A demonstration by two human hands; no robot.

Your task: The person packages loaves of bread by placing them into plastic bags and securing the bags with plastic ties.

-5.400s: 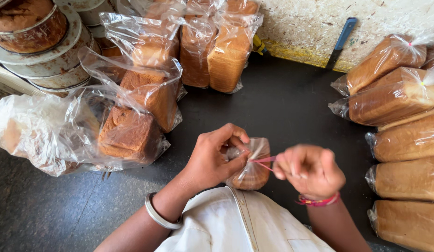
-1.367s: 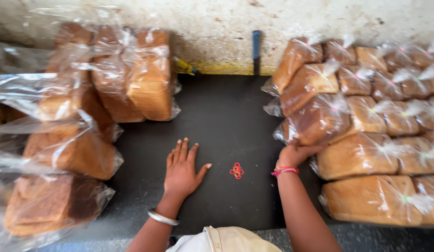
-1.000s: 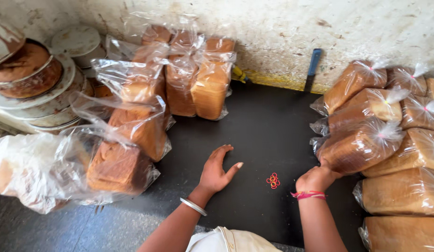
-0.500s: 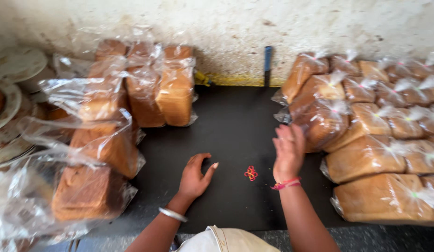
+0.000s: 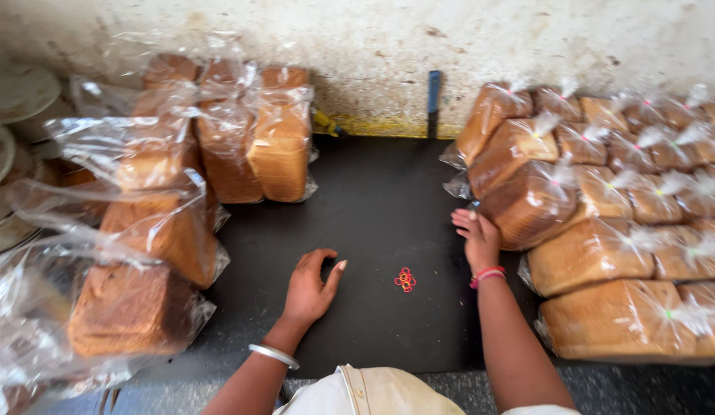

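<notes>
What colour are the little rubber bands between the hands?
Red with some orange, the rubber bands, seen from the head view.

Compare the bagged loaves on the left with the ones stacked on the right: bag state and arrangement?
Left loaves sit in loose bags with open, untied tops; right loaves are in bags tied shut, with small coloured ties at the necks. Left loaves stand scattered, several upright; right loaves lie packed in a tight stack. The right hand touches the right stack; the left hand rests on the dark table, touching no left loaf. Both are brown loaves in clear plastic.
</notes>
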